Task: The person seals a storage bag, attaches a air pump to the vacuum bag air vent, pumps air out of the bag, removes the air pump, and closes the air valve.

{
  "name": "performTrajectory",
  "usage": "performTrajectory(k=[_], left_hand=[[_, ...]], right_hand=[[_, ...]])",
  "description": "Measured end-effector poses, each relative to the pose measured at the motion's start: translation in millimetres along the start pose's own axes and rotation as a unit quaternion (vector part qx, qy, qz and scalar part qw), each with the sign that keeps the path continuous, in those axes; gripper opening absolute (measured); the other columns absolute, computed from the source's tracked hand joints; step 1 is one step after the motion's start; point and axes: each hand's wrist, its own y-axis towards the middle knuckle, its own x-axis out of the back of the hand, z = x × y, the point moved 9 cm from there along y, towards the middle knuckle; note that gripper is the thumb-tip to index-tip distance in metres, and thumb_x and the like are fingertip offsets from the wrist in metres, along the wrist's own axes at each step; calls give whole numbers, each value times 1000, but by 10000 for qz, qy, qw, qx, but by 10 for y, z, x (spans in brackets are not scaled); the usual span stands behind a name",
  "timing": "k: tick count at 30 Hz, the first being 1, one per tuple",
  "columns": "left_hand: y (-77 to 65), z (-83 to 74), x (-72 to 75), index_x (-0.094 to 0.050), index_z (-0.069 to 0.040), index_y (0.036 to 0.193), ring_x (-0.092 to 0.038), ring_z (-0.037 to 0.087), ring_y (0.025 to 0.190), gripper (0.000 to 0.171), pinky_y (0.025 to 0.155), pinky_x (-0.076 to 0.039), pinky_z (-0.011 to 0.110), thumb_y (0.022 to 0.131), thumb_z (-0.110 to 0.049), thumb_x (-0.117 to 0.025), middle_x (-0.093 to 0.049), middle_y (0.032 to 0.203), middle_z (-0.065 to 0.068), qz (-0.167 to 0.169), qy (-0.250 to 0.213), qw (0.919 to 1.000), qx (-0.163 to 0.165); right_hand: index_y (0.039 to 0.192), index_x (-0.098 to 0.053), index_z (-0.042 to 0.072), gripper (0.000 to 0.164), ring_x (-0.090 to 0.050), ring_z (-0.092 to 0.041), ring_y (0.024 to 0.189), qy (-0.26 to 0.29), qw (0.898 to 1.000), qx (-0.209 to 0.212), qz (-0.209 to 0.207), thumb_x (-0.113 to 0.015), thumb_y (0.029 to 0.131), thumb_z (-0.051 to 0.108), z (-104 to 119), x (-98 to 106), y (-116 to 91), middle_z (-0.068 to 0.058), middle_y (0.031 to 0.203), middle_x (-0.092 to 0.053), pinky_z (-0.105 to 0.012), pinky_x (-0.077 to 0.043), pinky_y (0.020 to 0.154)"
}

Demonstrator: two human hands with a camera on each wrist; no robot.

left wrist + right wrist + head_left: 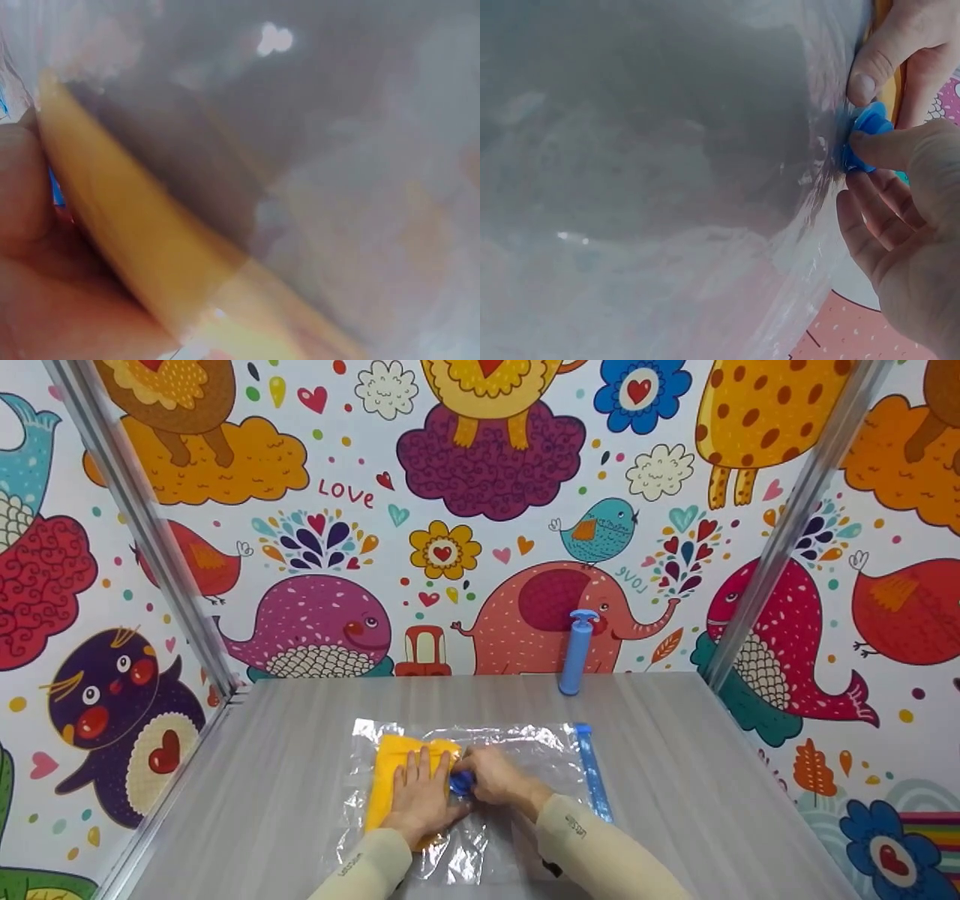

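A clear plastic vacuum bag (525,750) lies on the table with a folded yellow item (386,769), seemingly cloth, inside its left part. My left hand (424,799) rests on the yellow item through the plastic, fingers straight and spread. Beside it, my right hand (495,776) pinches the round blue valve cap (460,784) between thumb and fingers. The right wrist view shows this cap (870,127) close up, the left thumb near it. In the left wrist view, blurred plastic and the yellow item (127,202) fill most of the picture.
A blue hand pump (576,656) stands upright at the table's back edge. Along the bag's right side runs a blue zip strip (592,772). Metal posts (142,517) and printed cartoon walls enclose the grey wooden table (262,780).
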Motion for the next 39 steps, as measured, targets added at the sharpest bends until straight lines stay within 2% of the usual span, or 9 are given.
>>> performTrajectory(k=[2, 6, 10, 13, 16, 18, 26, 32, 39], left_hand=[[12, 12, -12, -45, -8, 170, -26, 60, 169, 106, 138, -23, 76, 88, -62, -85, -29, 181, 34, -32, 7, 10000, -31], [38, 47, -24, -44, -9, 171, -25, 60, 169, 106, 138, -23, 76, 89, -62, -83, -28, 181, 34, 2, 18, 10000, -31], [63, 60, 7, -43, -9, 171, -24, 60, 170, 106, 138, -21, 76, 90, -64, -82, -28, 182, 34, 6, 29, 10000, -22], [67, 42, 32, -43, -9, 172, -23, 60, 170, 107, 139, -20, 76, 89, -65, -82, -27, 182, 35, 11, 12, 10000, -29], [56, 20, 43, -40, -11, 174, -20, 59, 171, 109, 140, -18, 75, 89, -65, -82, -24, 183, 34, 59, -26, 10000, -2], [48, 12, 41, -38, -11, 174, -20, 58, 172, 109, 141, -17, 74, 90, -65, -81, -23, 184, 32, 91, -36, 9999, 23], [35, -7, 60, -43, -9, 171, -26, 59, 169, 107, 138, -23, 76, 88, -61, -84, -29, 181, 34, -23, 50, 10000, 0], [51, 30, -6, -45, -7, 170, -28, 60, 168, 107, 137, -25, 77, 87, -62, -84, -31, 180, 35, -61, 52, 10000, -14], [-1, -21, 50, -43, -8, 172, -25, 60, 169, 108, 139, -22, 76, 88, -63, -84, -27, 181, 35, 124, -20, 9999, 86]], right_hand=[[121, -84, 14, 51, -70, -19, 85, 32, 9999, -113, 47, -83, 73, -2, -23, 12, 7, -11, 103, -78, -28, -62, 76], [132, -79, 6, 54, -69, -19, 86, 505, 9959, -752, -46, -86, 79, 14, -132, 67, 13, -14, 107, -80, -25, -57, 74], [110, -82, -1, 40, -66, -17, 73, 854, 9865, -1329, -433, -89, 88, 32, -213, 128, 12, -12, 90, -81, -28, -54, 64], [92, -82, 1, 43, -58, -11, 64, 838, 9803, -1706, -543, -91, 90, 43, -253, 109, -8, -7, 77, -79, -27, -49, 57], [85, -83, 4, 47, -53, -6, 62, 739, 9755, -2012, -494, -92, 89, 50, -280, 65, -38, -3, 73, -78, -24, -47, 57], [81, -83, 6, 43, -52, -6, 60, 712, 9742, -2098, -439, -92, 89, 47, -282, 45, -48, -2, 71, -78, -24, -47, 57], [91, -87, 7, 18, -55, -3, 64, 765, 9829, -1640, -330, -91, 83, 22, -185, 44, 0, -2, 79, -82, -18, -51, 60], [98, -88, 6, 18, -57, -1, 66, 999, 9835, -1493, -195, -91, 81, 11, -140, 3, -8, -4, 85, -85, -15, -51, 61], [103, -88, 12, 26, -60, -4, 72, 502, 9950, -863, -77, -90, 79, 2, -49, -18, -3, -3, 88, -84, -18, -52, 68]])
